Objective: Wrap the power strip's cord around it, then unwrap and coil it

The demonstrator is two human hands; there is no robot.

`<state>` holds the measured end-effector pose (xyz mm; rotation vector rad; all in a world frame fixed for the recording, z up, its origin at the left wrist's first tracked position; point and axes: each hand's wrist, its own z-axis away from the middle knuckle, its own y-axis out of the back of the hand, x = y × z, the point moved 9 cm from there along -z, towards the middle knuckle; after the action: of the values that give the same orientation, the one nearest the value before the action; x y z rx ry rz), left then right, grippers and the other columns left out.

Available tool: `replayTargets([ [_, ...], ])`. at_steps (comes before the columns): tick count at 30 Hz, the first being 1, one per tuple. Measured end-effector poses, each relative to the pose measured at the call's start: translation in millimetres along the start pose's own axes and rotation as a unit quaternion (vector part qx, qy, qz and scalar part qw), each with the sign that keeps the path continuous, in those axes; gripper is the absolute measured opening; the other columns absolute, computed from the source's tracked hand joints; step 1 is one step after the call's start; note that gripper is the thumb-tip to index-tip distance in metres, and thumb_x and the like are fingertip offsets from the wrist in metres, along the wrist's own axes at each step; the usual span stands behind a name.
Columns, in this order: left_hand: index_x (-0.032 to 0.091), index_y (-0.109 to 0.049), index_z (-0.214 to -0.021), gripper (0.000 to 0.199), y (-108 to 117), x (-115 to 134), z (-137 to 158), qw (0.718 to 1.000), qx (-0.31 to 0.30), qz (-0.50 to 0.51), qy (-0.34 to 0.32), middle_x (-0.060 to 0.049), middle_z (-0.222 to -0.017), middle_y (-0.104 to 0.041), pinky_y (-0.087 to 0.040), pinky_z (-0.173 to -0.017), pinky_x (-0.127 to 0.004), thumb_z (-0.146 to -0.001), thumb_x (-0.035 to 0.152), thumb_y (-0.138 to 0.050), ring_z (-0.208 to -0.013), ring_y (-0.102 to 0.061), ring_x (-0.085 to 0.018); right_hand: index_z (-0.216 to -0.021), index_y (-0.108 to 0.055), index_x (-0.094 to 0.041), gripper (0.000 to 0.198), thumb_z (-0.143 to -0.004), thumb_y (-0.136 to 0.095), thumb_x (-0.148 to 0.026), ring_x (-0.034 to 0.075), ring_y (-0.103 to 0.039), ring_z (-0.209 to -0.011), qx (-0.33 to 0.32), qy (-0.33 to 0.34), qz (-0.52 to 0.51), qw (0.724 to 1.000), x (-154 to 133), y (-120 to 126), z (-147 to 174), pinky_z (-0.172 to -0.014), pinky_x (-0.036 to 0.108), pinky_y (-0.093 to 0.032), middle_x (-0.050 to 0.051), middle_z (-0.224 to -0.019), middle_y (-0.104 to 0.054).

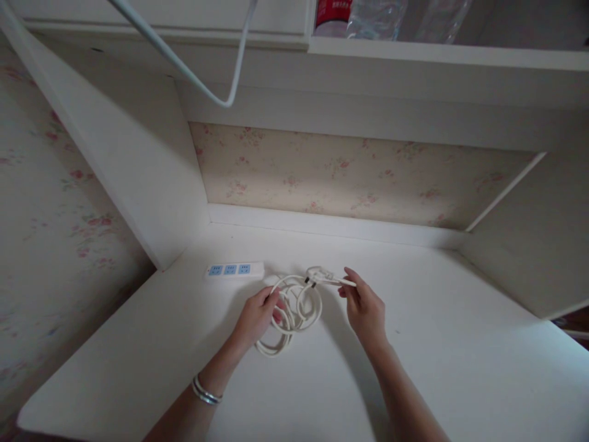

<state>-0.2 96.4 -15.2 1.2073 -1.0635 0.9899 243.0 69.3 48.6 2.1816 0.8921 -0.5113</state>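
Observation:
A white power strip (234,270) with three blue socket panels lies on the white desk, left of centre. Its white cord (313,313) is gathered in loose, tangled loops between my hands. My left hand (257,313) is closed on the loops at their left side, and a silver bracelet (205,391) circles that wrist. Between thumb and fingers, my right hand (365,305) pinches the cord just behind the plug (317,274). The plug points left above the loops, its dark prongs showing.
A raised panel (138,153) stands at the desk's left, another wall (529,245) at its right. Overhead is a shelf (437,55) with a red-labelled item (333,15) and clear plastic bottles (377,18). A pale bent rod or cable (184,67) hangs at upper left.

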Motion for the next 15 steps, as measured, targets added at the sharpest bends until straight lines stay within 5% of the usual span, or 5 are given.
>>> replayTargets([
  [9,0.015,-0.061,-0.095,0.039,1,1,5,0.988,0.004,0.149,0.048,0.001,-0.064,-0.061,-0.038,-0.035,-0.018,-0.079,0.05,-0.055,-0.039,-0.052,-0.009,-0.135,-0.045,-0.024,0.043,-0.092,-0.04,-0.02,0.013,-0.061,-0.075,-0.086,0.088,0.076,0.989,-30,-4,-10,-0.07,0.023,-0.047,0.004,-0.088,-0.066],
  [15,0.016,-0.059,-0.095,0.041,0,7,6,0.984,0.015,0.178,0.019,0.004,-0.062,-0.057,-0.033,-0.03,-0.016,-0.079,0.053,-0.054,-0.035,-0.048,-0.007,-0.132,-0.05,-0.029,0.049,-0.088,-0.039,-0.01,0.012,-0.06,-0.077,-0.201,0.148,0.219,0.943,-49,-22,-14,-0.067,0.02,-0.044,0.005,-0.097,-0.067],
])
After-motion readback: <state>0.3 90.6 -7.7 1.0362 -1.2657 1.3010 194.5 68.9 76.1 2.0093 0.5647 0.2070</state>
